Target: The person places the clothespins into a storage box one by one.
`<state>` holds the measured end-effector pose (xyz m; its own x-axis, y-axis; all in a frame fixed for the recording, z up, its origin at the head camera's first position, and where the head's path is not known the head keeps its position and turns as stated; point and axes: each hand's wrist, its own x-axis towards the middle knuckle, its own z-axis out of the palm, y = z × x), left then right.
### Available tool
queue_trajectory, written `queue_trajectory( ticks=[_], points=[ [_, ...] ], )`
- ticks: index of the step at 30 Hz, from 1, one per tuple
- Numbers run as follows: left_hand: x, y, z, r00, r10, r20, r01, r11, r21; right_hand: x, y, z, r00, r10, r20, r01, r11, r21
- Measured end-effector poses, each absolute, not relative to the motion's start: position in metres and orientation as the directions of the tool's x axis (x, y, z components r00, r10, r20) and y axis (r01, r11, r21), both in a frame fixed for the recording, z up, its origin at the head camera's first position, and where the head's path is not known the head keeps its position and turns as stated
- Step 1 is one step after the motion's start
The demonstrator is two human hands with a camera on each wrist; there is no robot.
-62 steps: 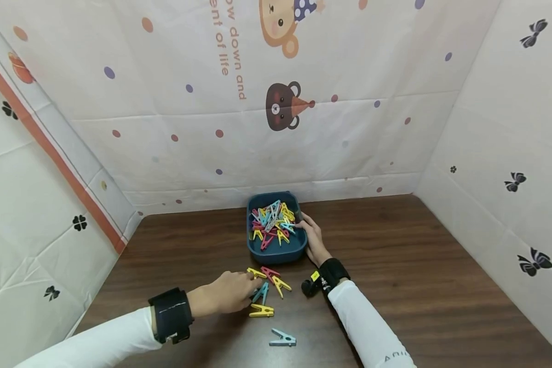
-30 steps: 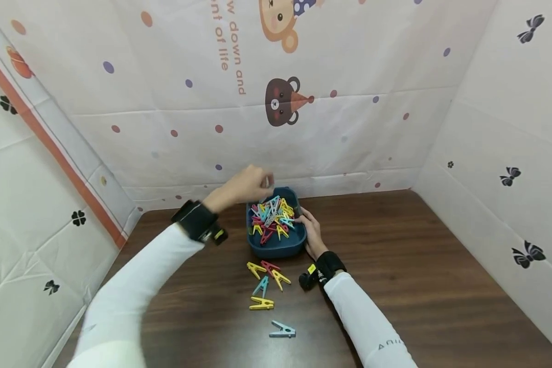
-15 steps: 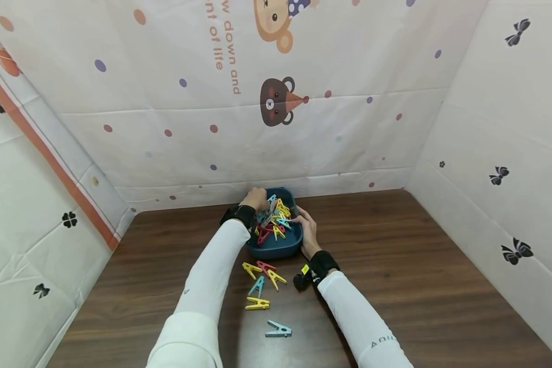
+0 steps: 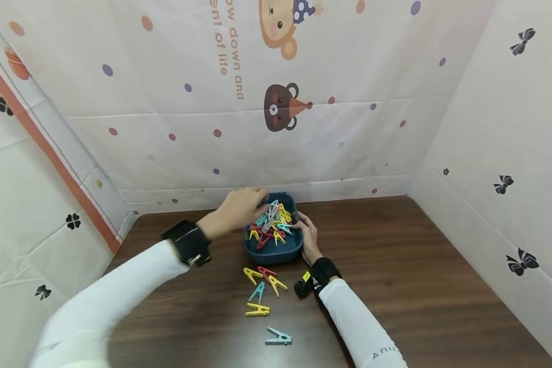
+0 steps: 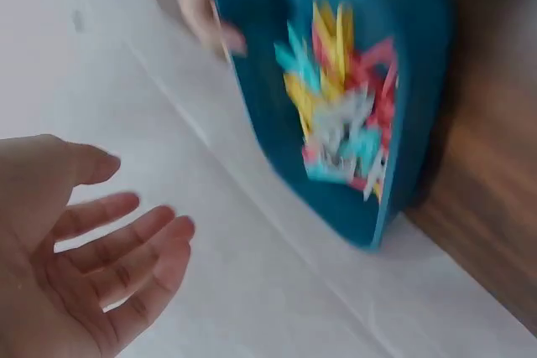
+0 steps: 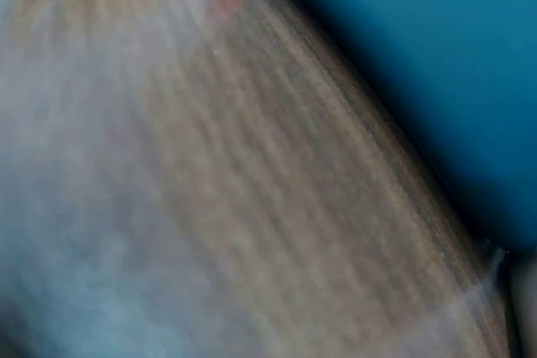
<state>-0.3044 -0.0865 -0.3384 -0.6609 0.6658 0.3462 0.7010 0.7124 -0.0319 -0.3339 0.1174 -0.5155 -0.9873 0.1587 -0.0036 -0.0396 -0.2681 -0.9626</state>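
Observation:
A dark blue plastic bin [image 4: 276, 256] stands on the table near the back wall, holding a pile of clothespins [image 5: 340, 115] in yellow, red, blue and grey. My right hand [image 4: 310, 240] grips the bin's right side, the thumb at the rim; in the right wrist view the hand is almost wholly out of sight. Over the bin's left rim hovers my left hand [image 4: 239, 209]. In the left wrist view its fingers [image 5: 126, 262] are loosely bent, apart from the thumb, and hold nothing. In front of the bin lie yellow clothespins [image 4: 257, 309], a red clothespin [image 4: 266, 272] and a blue clothespin [image 4: 257, 292].
Nearest me on the brown wooden table [image 4: 372, 286] lies a light blue clothespin [image 4: 278, 337]. A white printed sheet [image 4: 165, 153] hangs close behind the bin, with more sheeting at both sides. A black wrist camera [image 4: 302, 289] sits beside my right wrist.
My left hand went from the loose clothespins up to the bin, reached into its left side, and has now drawn back leftward with nothing held. My right hand stays on the bin.

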Motion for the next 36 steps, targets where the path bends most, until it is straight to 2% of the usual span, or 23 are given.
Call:
queue_trajectory(
  ticks=[3, 5, 10, 11, 13, 16, 18, 26, 36],
  points=[
    [-0.259, -0.102, -0.348, -0.539, 0.755, 0.374, 0.793, 0.605, -0.078, -0.334, 0.121, -0.516, -0.987, 0.161, 0.017, -0.058, -0.256, -0.965],
    [-0.233, -0.111, -0.364, -0.498, 0.808, 0.316, 0.833, 0.547, -0.087, -0.334, 0.123, -0.516, -0.987, 0.159, 0.025, -0.066, -0.256, -0.965],
    [-0.194, -0.123, -0.416, -0.492, 0.868, -0.06, 0.87, 0.493, -0.01, -0.334, 0.126, -0.512, -0.988, 0.153, 0.005, -0.047, -0.274, -0.961],
    [-0.193, -0.126, -0.43, -0.467, 0.879, -0.095, 0.883, 0.469, 0.001, -0.334, 0.126, -0.511, -0.988, 0.153, -0.002, -0.041, -0.28, -0.959],
    [-0.189, -0.127, -0.442, -0.459, 0.873, -0.165, 0.884, 0.467, 0.01, -0.334, 0.126, -0.51, -0.988, 0.151, -0.013, -0.032, -0.292, -0.956],
    [-0.187, -0.128, -0.45, -0.46, 0.873, -0.162, 0.883, 0.468, 0.013, -0.333, 0.124, -0.511, -0.989, 0.147, -0.019, -0.026, -0.295, -0.955],
    [-0.182, -0.126, -0.445, -0.489, 0.857, -0.163, 0.867, 0.498, 0.015, -0.333, 0.123, -0.512, -0.989, 0.143, -0.021, -0.022, -0.297, -0.955],
    [-0.184, -0.127, -0.448, -0.519, 0.846, -0.122, 0.85, 0.526, 0.036, -0.332, 0.119, -0.516, -0.989, 0.143, -0.034, -0.008, -0.284, -0.959],
    [-0.198, -0.13, -0.42, -0.513, 0.847, -0.14, 0.825, 0.532, 0.19, -0.335, 0.12, -0.515, -0.99, 0.14, -0.023, -0.017, -0.275, -0.961]
  ],
)
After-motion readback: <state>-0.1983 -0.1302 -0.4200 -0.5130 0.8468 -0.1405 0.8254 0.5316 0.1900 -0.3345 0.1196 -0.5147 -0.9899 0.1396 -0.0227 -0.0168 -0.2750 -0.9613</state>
